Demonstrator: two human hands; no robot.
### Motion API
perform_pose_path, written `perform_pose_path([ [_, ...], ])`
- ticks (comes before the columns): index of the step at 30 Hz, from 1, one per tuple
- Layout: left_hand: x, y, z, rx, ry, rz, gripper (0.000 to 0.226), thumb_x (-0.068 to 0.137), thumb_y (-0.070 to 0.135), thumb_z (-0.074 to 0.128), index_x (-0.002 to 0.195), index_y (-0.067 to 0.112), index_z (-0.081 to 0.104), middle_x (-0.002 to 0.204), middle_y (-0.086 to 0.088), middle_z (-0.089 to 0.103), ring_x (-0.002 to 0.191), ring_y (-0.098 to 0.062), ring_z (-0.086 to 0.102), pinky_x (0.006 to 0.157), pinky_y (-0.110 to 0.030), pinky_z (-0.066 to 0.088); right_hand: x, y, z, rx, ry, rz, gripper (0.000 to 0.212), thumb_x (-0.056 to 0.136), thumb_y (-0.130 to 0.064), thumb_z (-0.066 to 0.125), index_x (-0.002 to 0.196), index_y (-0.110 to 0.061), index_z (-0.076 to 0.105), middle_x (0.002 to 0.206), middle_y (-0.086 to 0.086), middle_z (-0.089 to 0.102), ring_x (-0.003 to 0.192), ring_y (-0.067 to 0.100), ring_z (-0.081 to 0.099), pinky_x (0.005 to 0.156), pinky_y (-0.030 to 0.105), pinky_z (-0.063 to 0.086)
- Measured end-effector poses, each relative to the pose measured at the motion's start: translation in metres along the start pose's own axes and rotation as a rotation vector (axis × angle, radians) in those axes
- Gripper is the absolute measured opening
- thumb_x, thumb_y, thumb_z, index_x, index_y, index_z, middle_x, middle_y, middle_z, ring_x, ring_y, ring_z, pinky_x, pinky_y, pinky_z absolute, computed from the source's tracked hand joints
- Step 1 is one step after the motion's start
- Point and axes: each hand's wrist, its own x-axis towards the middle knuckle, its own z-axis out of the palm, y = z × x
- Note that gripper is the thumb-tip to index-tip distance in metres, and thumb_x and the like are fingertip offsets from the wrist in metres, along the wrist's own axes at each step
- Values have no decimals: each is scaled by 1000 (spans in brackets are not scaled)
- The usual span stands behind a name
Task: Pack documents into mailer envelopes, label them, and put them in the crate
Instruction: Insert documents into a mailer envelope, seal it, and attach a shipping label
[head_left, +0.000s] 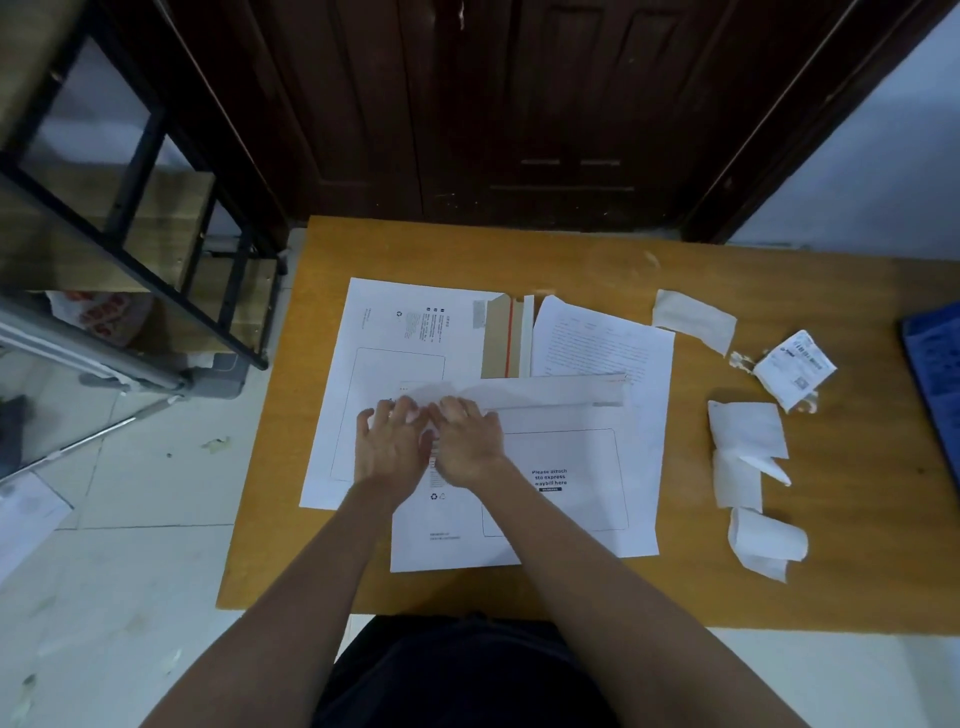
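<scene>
A white mailer envelope (561, 467) lies in the middle of the wooden table (831, 571), its printed waybill box facing up and its top flap folded down. My left hand (387, 447) and my right hand (467, 441) lie flat side by side on its left part, fingers spread, fingertips on the folded flap edge. Under it to the left lies a second white mailer (395, 338), whose flap (506, 338) stands open with a brown inside and a red strip. A printed document sheet (597, 343) lies behind the near mailer.
To the right lie torn label backing papers (748, 452), a curled strip (766, 540), another scrap (693, 317) and a crumpled printed label (795, 369). A blue object (935, 358) sits at the table's right edge. A black metal shelf (130, 218) stands at the left.
</scene>
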Motion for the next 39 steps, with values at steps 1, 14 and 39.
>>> perform_pose_path([
  [1, 7, 0, -6, -3, -6, -13, 33, 100, 33, 38, 127, 26, 56, 132, 4, 49, 125, -18, 41, 107, -36, 24, 1, 2, -4, 123, 3, 5, 57, 89, -14, 52, 143, -19, 34, 144, 3, 36, 136, 23, 30, 107, 43, 30],
  [14, 49, 88, -29, -160, -74, 313, 39, 91, 12, 47, 130, 13, 50, 137, -6, 39, 123, -24, 40, 97, -37, 40, -48, 100, -13, 398, 499, 589, 55, 84, 6, 43, 138, -6, 45, 149, 3, 34, 133, 23, 36, 103, 35, 34],
  [39, 58, 187, -5, 100, -176, 391, 49, 92, 22, 52, 139, 17, 40, 142, -2, 33, 126, -23, 35, 98, -38, 34, -62, 163, 5, 212, 272, 376, 57, 91, -22, 52, 144, -19, 31, 148, -7, 28, 136, 10, 30, 110, 32, 22],
])
